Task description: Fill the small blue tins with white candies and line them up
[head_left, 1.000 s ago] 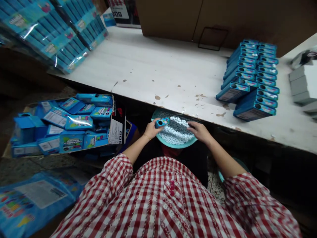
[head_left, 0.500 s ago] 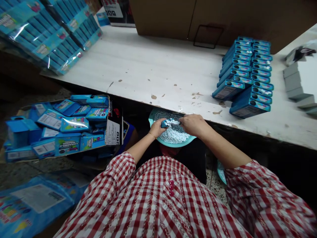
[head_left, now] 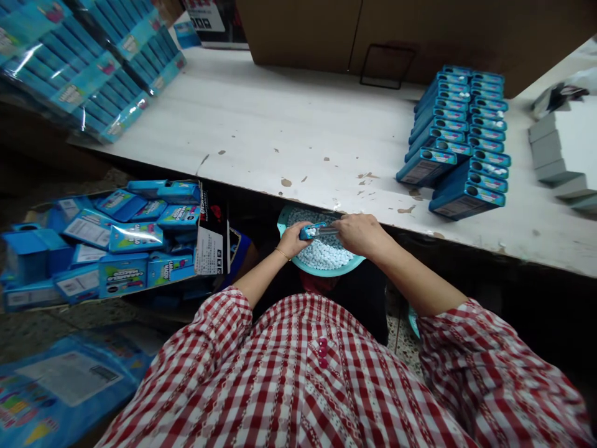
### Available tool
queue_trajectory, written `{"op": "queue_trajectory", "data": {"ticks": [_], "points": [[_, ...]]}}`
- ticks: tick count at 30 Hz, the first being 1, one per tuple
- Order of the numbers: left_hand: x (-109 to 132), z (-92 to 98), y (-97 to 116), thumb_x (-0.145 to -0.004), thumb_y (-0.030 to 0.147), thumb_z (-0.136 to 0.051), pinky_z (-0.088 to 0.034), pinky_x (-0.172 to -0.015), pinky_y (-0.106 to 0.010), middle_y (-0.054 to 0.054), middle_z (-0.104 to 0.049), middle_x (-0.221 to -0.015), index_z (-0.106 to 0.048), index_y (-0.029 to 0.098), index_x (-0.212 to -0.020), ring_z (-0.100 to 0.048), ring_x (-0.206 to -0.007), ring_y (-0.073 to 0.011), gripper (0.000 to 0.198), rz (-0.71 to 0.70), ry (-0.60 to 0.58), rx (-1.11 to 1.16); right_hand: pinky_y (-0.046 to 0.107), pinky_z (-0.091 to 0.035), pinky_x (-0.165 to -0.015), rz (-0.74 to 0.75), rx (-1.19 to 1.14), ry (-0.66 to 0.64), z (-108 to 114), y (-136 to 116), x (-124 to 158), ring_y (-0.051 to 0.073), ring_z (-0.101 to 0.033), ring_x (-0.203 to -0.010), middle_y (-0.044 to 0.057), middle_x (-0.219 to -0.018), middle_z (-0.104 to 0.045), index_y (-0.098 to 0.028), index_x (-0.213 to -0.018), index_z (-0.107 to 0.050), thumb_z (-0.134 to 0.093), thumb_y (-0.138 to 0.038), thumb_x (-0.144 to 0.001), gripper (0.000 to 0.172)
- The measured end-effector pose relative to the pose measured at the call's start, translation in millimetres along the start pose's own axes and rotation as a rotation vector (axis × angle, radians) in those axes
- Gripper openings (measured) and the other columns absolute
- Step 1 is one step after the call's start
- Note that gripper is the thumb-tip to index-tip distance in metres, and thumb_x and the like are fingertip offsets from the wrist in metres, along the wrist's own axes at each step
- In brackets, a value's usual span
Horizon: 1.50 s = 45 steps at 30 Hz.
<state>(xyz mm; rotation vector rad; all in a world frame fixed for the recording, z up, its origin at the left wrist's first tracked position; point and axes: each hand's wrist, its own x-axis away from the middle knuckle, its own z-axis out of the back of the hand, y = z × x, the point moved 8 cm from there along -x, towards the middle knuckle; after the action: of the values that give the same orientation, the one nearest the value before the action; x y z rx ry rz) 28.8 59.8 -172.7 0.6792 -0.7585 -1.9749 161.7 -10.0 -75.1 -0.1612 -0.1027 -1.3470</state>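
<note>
My left hand (head_left: 293, 240) is closed round a small blue box (head_left: 308, 231), holding it over a turquoise basin (head_left: 326, 272) in my lap. The box's open end faces right, with white pellets showing at it. My right hand (head_left: 357, 234) grips a small greyish scoop (head_left: 327, 230), its tip at the box's opening. Small white candy-like pellets (head_left: 324, 254) fill the basin below both hands. Most of the scoop's handle is hidden by my fingers.
On the white table (head_left: 261, 124), filled blue boxes (head_left: 466, 193) stand in two rows at right. Left of me is a carton of blue boxes (head_left: 130, 236). Wrapped packs (head_left: 93, 81) stand at the far left, a large brown carton (head_left: 303, 37) at the back, white cartons (head_left: 555, 149) at far right.
The scoop, heaped with white pellets before, now shows nearly bare at the box's opening, and pellets show inside the box. Both hands have stayed nearly in place.
</note>
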Motion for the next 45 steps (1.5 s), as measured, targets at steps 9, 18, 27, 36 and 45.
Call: {"op": "queue_trajectory", "data": {"ticks": [9,18,27,36,45], "points": [[7.6,14.2,-17.6,-0.059,0.027,-0.073,-0.046,-0.090,-0.038,-0.006,-0.066,-0.094,-0.061,0.015,-0.100,-0.061,-0.090,-0.0214,0.044,0.167,0.080,0.245,0.028,-0.043,-0.069,-0.070,-0.017,0.057,-35.9,50.9,32.0,0.022,-0.059,-0.091,0.008,-0.101,-0.063,-0.024,-0.111,-0.058,-0.044,-0.030,-0.087,0.028],[20.2,-30.5,-71.7,-0.048,0.035,-0.080,-0.051,-0.082,-0.042,-0.007,-0.068,-0.091,-0.058,0.014,-0.090,-0.064,-0.082,-0.0202,0.052,0.549,0.116,0.790,0.030,-0.043,-0.075,-0.220,-0.214,-0.069,-163.0,37.7,-29.5,0.023,-0.061,-0.093,0.014,-0.101,-0.065,-0.016,-0.109,-0.058,-0.039,-0.023,-0.090,0.028],[26.4,-34.9,-41.7,-0.046,0.032,-0.082,-0.050,-0.084,-0.043,-0.009,-0.069,-0.092,-0.060,0.013,-0.092,-0.065,-0.084,-0.0226,0.055,0.539,0.020,1.012,0.028,-0.044,-0.084,-0.249,-0.492,0.003,-183.4,43.7,-49.3,0.021,-0.057,-0.105,0.008,-0.116,-0.062,-0.023,-0.121,-0.055,-0.047,-0.035,-0.087,0.037],[26.8,40.8,-41.7,-0.056,0.035,-0.075,-0.048,-0.084,-0.035,-0.005,-0.067,-0.092,-0.059,0.014,-0.099,-0.062,-0.086,-0.0190,0.050,0.275,0.238,0.523,0.027,-0.045,-0.080,-0.193,-0.751,0.172,-136.5,73.3,-21.6,0.017,-0.060,-0.093,0.002,-0.102,-0.066,-0.023,-0.112,-0.058,-0.056,-0.028,-0.080,0.032],[8.4,11.9,-11.0,-0.063,0.019,-0.067,-0.045,-0.088,-0.032,-0.006,-0.064,-0.101,-0.060,0.017,-0.103,-0.060,-0.094,-0.0205,0.041,0.087,0.112,0.037,0.029,-0.044,-0.084,0.022,-0.401,0.143,-34.7,41.5,-1.2,0.020,-0.059,-0.097,0.004,-0.109,-0.065,-0.023,-0.112,-0.061,-0.055,-0.027,-0.081,0.031]]}}
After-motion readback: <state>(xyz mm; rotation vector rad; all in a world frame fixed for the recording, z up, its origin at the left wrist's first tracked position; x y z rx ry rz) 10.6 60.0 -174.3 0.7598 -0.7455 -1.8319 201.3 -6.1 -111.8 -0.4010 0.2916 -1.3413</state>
